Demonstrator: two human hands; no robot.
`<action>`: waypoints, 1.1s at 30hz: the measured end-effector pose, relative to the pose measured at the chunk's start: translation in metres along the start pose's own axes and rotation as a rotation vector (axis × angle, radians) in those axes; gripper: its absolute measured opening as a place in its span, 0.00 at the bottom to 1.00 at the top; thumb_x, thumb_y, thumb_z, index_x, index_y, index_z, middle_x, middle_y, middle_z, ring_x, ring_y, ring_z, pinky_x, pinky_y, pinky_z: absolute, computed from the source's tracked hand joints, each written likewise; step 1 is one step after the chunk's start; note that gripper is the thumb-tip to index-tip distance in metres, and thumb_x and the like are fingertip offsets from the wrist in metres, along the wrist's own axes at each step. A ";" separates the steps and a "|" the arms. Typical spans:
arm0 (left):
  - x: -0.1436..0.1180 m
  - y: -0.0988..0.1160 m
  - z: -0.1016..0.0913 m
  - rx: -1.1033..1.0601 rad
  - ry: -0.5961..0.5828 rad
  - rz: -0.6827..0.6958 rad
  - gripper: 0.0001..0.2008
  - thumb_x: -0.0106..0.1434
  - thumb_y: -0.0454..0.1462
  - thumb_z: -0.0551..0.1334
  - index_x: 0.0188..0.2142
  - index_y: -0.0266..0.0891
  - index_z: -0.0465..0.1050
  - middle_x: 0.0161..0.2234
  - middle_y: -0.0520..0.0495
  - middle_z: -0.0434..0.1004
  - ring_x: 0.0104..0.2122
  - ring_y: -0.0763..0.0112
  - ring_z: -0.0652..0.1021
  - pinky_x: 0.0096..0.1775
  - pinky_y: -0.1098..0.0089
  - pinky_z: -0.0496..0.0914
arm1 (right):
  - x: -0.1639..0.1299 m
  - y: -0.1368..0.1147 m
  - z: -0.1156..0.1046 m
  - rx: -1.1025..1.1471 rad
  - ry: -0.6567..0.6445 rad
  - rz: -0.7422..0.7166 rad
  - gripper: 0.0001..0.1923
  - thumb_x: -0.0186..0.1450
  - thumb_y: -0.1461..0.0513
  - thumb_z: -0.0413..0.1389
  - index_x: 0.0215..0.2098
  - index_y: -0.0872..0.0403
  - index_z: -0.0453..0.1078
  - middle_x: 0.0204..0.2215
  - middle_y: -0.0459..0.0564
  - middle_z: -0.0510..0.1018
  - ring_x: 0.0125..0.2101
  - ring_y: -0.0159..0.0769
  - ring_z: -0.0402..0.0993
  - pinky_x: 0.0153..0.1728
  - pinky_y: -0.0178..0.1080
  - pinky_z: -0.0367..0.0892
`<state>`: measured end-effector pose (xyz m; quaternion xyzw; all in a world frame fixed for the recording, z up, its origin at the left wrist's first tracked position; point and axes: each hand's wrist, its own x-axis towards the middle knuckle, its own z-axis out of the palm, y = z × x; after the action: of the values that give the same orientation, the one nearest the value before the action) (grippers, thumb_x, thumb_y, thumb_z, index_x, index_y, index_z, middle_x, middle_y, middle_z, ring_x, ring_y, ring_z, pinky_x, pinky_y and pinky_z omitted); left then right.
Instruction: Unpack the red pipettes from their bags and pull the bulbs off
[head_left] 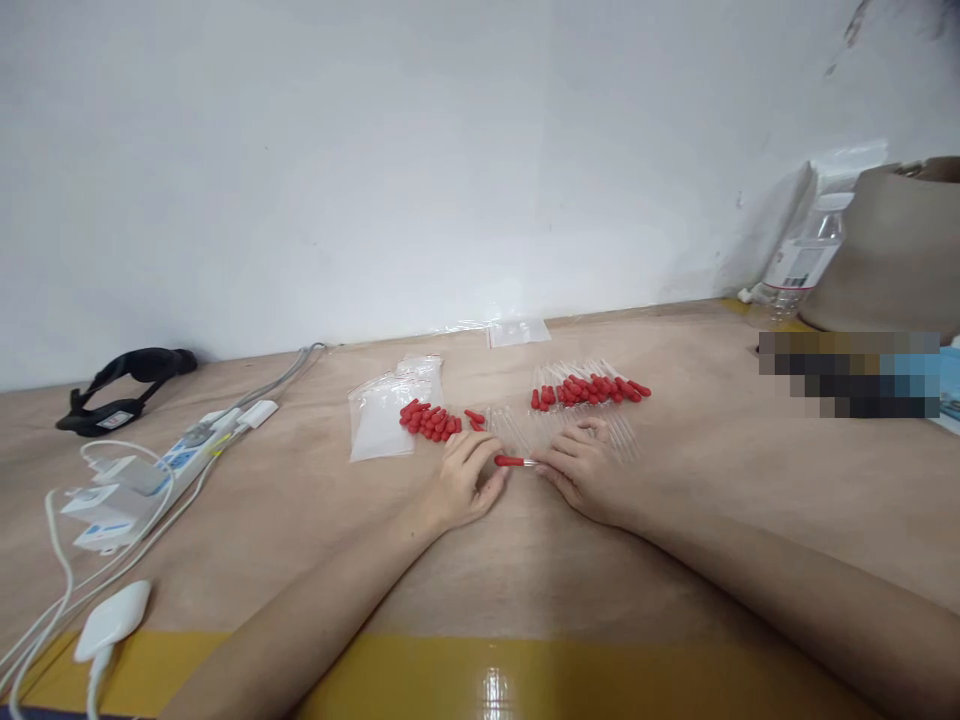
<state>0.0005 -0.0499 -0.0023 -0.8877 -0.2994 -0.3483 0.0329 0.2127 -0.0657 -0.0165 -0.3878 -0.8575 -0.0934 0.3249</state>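
My left hand [466, 478] is closed, its fingertips at a red rubber dropper bulb [510, 461]. My right hand [585, 470] pinches the clear glass dropper tube [529, 462], which meets the bulb's open end; most of the tube is hidden by the hand. Beyond my left hand lies a pile of loose red bulbs [429, 421], partly on clear zip bags [379, 425]. Bare glass tubes [510, 428] lie side by side just beyond both hands, partly covered by my right hand. Further back rests a row of droppers with red bulbs fitted [589, 390].
At the left are a power strip [184, 458] with chargers and white cables, a white charging puck [114, 615] and a black strap-like object [124, 392]. Another clear bag [519, 332] lies against the wall. A plastic bottle [806, 258] and a beige container [885, 250] stand back right.
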 end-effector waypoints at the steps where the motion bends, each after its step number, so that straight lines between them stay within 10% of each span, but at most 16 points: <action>1: 0.001 0.002 0.000 0.013 -0.011 0.018 0.13 0.58 0.37 0.57 0.44 0.37 0.65 0.40 0.43 0.70 0.39 0.65 0.69 0.41 0.64 0.63 | 0.001 -0.001 0.000 0.007 -0.003 -0.008 0.10 0.64 0.62 0.46 0.34 0.52 0.70 0.24 0.45 0.72 0.31 0.31 0.63 0.43 0.42 0.45; 19: 0.004 0.011 -0.007 0.160 -0.196 0.201 0.08 0.63 0.36 0.52 0.33 0.35 0.68 0.26 0.48 0.69 0.29 0.71 0.66 0.37 0.66 0.60 | -0.007 0.001 -0.013 0.031 0.080 -0.149 0.10 0.63 0.61 0.49 0.31 0.51 0.72 0.18 0.42 0.70 0.26 0.27 0.59 0.40 0.40 0.45; 33: 0.026 -0.033 -0.030 0.221 -0.033 -0.357 0.11 0.60 0.30 0.50 0.41 0.41 0.65 0.36 0.45 0.63 0.34 0.67 0.71 0.34 0.65 0.67 | 0.001 0.032 -0.015 -0.204 0.199 0.196 0.11 0.58 0.67 0.48 0.36 0.55 0.70 0.24 0.46 0.73 0.27 0.31 0.63 0.38 0.40 0.46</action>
<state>-0.0204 -0.0174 0.0319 -0.8173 -0.4886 -0.2989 0.0629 0.2424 -0.0493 -0.0075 -0.4895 -0.7651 -0.1860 0.3748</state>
